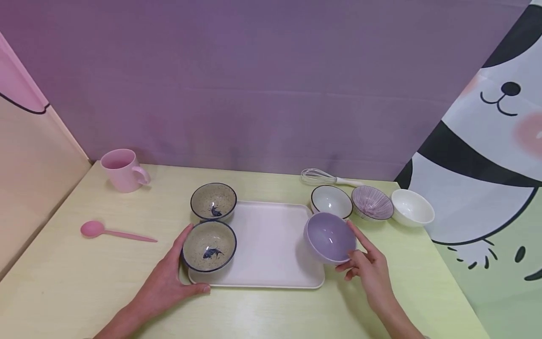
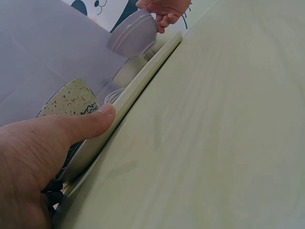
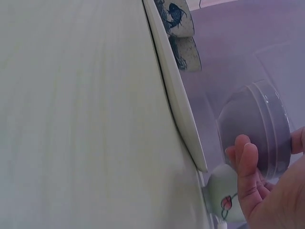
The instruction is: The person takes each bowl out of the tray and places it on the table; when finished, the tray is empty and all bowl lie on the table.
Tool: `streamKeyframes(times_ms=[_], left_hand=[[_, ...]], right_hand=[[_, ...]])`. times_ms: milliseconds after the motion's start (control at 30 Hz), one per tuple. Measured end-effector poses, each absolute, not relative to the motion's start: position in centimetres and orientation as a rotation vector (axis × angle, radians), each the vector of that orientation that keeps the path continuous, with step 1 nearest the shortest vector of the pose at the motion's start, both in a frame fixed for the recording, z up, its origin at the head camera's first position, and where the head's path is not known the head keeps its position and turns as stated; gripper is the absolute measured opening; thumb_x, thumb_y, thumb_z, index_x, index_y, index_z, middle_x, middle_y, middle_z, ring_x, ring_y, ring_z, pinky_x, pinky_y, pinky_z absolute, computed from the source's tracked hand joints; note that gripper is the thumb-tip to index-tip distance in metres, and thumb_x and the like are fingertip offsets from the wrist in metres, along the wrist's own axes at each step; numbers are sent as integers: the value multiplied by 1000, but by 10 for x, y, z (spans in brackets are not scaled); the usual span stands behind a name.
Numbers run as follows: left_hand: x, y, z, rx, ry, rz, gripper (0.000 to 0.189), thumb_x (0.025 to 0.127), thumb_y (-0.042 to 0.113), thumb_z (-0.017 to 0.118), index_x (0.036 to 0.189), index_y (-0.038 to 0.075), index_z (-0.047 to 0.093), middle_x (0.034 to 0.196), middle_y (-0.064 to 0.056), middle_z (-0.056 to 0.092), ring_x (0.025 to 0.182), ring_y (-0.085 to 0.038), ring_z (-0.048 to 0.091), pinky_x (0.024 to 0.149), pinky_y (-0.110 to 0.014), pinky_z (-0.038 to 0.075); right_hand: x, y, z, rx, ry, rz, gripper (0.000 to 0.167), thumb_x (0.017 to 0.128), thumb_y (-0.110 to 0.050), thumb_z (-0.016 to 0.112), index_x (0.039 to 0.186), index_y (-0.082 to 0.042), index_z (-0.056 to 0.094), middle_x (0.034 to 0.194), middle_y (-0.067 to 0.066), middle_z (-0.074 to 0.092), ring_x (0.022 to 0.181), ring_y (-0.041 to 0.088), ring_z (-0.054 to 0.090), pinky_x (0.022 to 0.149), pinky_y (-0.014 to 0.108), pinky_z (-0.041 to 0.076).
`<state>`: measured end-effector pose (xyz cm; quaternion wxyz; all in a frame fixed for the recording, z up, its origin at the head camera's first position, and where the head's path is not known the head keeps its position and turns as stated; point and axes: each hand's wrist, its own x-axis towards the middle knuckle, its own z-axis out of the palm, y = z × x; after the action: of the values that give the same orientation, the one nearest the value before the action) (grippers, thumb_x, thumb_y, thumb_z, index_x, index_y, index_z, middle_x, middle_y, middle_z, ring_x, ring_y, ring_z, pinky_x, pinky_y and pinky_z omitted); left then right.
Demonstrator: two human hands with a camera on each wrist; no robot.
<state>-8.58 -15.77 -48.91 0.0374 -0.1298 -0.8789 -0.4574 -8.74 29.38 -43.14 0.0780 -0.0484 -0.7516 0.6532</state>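
My right hand (image 1: pixel 366 270) grips a light purple bowl (image 1: pixel 330 238) by its right side, thumb at the rim and fingers beneath. In the left wrist view that bowl (image 2: pixel 136 36) is tilted and raised above the tray. A white rectangular tray (image 1: pixel 271 245) lies on the table. Two speckled beige bowls with blue rims and fish pictures stand at its left: the far bowl (image 1: pixel 213 200) and the near bowl (image 1: pixel 209 246). Around the near bowl's left side lies my left hand (image 1: pixel 165 280), fingers extended. Its thumb (image 2: pixel 90 125) reaches along the tray's front rim.
Behind the tray's right end stand a dark-rimmed white bowl (image 1: pixel 331 201), a purple striped bowl (image 1: pixel 372 202) and a plain white bowl (image 1: pixel 412 207). A whisk (image 1: pixel 322 177) lies behind them. At left are a pink mug (image 1: pixel 123 172) and a pink spoon (image 1: pixel 114 231). A purple curtain (image 1: pixel 271 94) hangs behind.
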Motion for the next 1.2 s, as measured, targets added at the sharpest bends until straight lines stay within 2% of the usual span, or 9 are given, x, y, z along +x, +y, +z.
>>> streamKeyframes(times_ms=[233, 467, 1200], left_hand=[[-86, -157, -489, -417, -2685, -1422, 142, 71, 43, 107, 179, 28, 16, 176, -19, 39, 158, -49, 41, 124, -73, 37], [-86, -157, -489, -409, -2692, -1417, 142, 70, 42, 107, 179, 27, 16, 176, -19, 40, 158, -48, 42, 124, -73, 38], [-87, -158, -489, -402, -2693, -1425, 143, 70, 45, 107, 179, 29, 16, 177, -17, 38, 158, -48, 41, 124, -74, 37]], right_hand=[[-82, 308, -436, -160, -2211, 1954, 71, 104, 8, 46, 159, -33, 62, 64, 13, 70, 62, 19, 77, 50, 26, 59], [-74, 318, -431, -183, -2195, 1944, 69, 104, 8, 43, 163, -24, 58, 68, 13, 76, 61, 18, 77, 50, 25, 59], [-67, 367, -431, -258, -2046, 1994, 65, 111, 0, 40, 163, -34, 58, 74, 6, 79, 62, 13, 77, 51, 22, 57]])
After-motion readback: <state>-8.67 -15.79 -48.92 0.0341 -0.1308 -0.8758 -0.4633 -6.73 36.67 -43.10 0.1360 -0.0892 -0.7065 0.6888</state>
